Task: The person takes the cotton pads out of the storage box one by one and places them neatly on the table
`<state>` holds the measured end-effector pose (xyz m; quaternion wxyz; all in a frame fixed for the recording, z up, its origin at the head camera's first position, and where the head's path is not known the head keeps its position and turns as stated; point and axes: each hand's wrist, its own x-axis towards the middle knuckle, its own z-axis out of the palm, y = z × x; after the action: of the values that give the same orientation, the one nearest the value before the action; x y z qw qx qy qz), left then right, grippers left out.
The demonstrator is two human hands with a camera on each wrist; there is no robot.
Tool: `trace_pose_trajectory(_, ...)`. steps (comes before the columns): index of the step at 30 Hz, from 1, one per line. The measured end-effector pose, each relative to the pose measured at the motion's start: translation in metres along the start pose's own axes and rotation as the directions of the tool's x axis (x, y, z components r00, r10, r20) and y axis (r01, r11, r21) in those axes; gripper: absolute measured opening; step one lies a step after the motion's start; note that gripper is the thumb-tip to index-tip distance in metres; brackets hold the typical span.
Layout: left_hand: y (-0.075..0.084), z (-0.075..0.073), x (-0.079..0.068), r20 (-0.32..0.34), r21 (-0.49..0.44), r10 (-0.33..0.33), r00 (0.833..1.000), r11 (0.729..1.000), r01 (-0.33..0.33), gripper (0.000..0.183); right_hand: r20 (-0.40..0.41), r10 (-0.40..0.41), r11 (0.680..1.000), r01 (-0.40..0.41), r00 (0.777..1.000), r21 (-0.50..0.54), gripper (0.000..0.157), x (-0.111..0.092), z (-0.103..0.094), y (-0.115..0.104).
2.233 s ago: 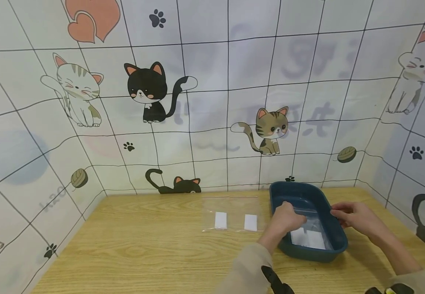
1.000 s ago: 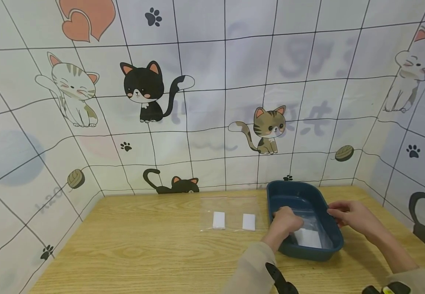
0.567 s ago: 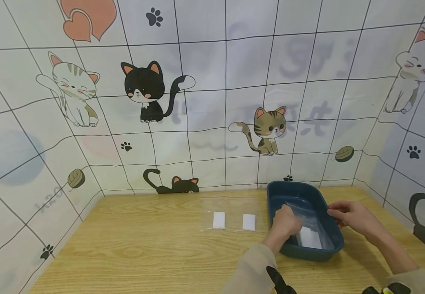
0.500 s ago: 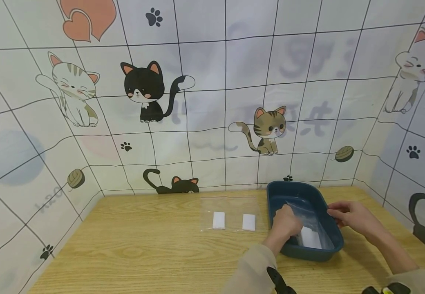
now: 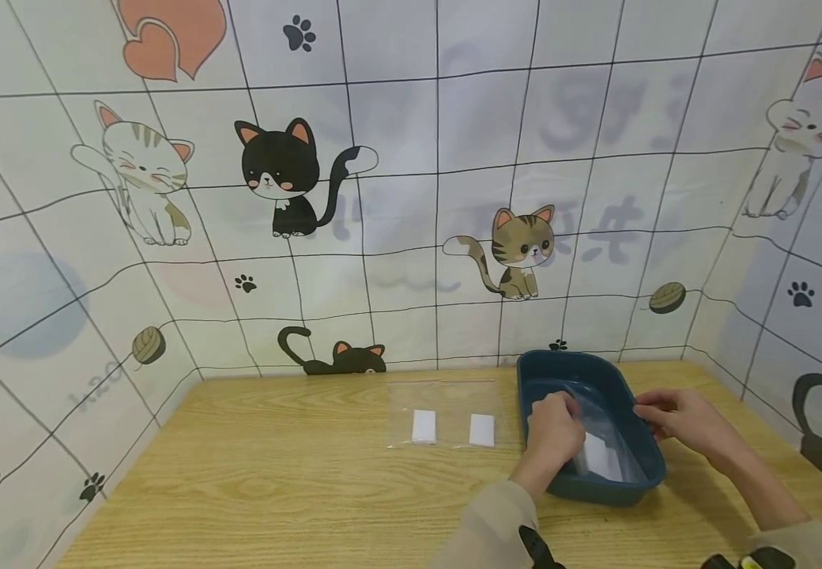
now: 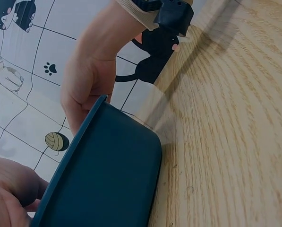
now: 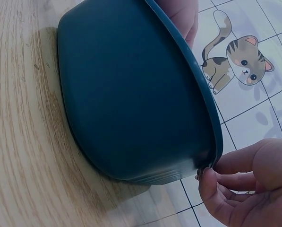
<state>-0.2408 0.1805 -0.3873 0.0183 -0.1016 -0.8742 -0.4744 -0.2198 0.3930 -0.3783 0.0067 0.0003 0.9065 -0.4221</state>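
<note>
In the head view my left hand point(image 5: 556, 431) reaches inside a dark blue plastic basin point(image 5: 606, 494), its fingers curled on the edge of a clear plastic bag point(image 5: 599, 419). White rectangular cards point(image 5: 601, 457) show through the bags in the basin. My right hand point(image 5: 684, 423) pinches the basin's right rim between thumb and fingers. In the right wrist view the right thumb and fingertips point(image 7: 208, 182) grip that rim. In the left wrist view the basin's wall point(image 6: 112, 170) hides what the left hand point(image 6: 13, 194) holds.
Two clear zip bags point(image 5: 446, 395), each with a white card point(image 5: 424, 427), lie flat on the wooden table point(image 5: 297, 474) left of the basin. A cat-printed cloth wall point(image 5: 397, 197) stands close behind the table and along both sides.
My left hand has turned and risen slightly within the basin, drawing up the edge of a bag. The cards under it have shifted. My right hand stays on the rim.
</note>
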Motion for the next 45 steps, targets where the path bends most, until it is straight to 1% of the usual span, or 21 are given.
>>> trace_pose_trajectory(4, -0.001, 0.001, 0.001, -0.045, -0.010, 0.036, 0.998, 0.999, -0.036, 0.014, -0.001, -0.005, 1.000, 0.005, 1.000, 0.006, 0.045, 0.000, 0.000, 0.001)
trace_pose_trajectory(8, -0.002, 0.000, 0.001, -0.093, -0.026, 0.072, 0.993, 0.997, -0.075, 0.015, -0.001, -0.006, 1.000, 0.006, 1.000, 0.016, 0.044, 0.001, 0.000, 0.001)
trace_pose_trajectory(12, -0.001, -0.003, 0.001, -0.128, -0.079, 0.093, 0.987, 0.992, -0.103, 0.015, 0.002, -0.010, 1.000, 0.010, 1.000, 0.021, 0.043, 0.001, 0.000, 0.001)
trace_pose_trajectory(15, 0.000, -0.005, 0.001, -0.142, -0.128, 0.094, 0.985, 0.985, -0.113, 0.016, 0.004, -0.007, 1.000, 0.007, 1.000, 0.024, 0.043, 0.001, 0.000, 0.001)
trace_pose_trajectory(18, 0.001, -0.008, 0.000, -0.140, -0.176, 0.086, 0.986, 0.978, -0.110, 0.016, 0.007, -0.009, 1.000, 0.008, 1.000, 0.023, 0.043, 0.001, 0.000, 0.003)
trace_pose_trajectory(23, 0.003, -0.012, 0.000, -0.107, -0.276, 0.065, 0.992, 0.957, -0.092, 0.014, 0.008, -0.012, 1.000, 0.012, 1.000, 0.023, 0.044, 0.001, -0.002, 0.005)
trace_pose_trajectory(30, 0.004, -0.018, 0.000, -0.095, -0.365, 0.072, 0.993, 0.925, -0.102, 0.012, 0.006, -0.005, 1.000, 0.004, 1.000, 0.020, 0.044, 0.000, -0.002, 0.003)
trace_pose_trajectory(35, 0.004, -0.026, -0.003, -0.055, -0.448, 0.043, 0.998, 0.892, -0.063, 0.012, 0.007, 0.002, 1.000, -0.002, 1.000, 0.013, 0.044, 0.001, -0.002, 0.003)
trace_pose_trajectory(38, 0.004, -0.031, -0.004, -0.045, -0.473, 0.023, 0.999, 0.880, -0.042, 0.011, 0.006, 0.004, 1.000, -0.004, 1.000, 0.010, 0.044, 0.001, -0.002, 0.003)
trace_pose_trajectory(45, 0.000, -0.043, -0.006, -0.052, -0.479, -0.019, 0.998, 0.878, -0.008, 0.012, 0.009, 0.003, 1.000, -0.003, 1.000, 0.005, 0.045, 0.002, -0.001, 0.003)
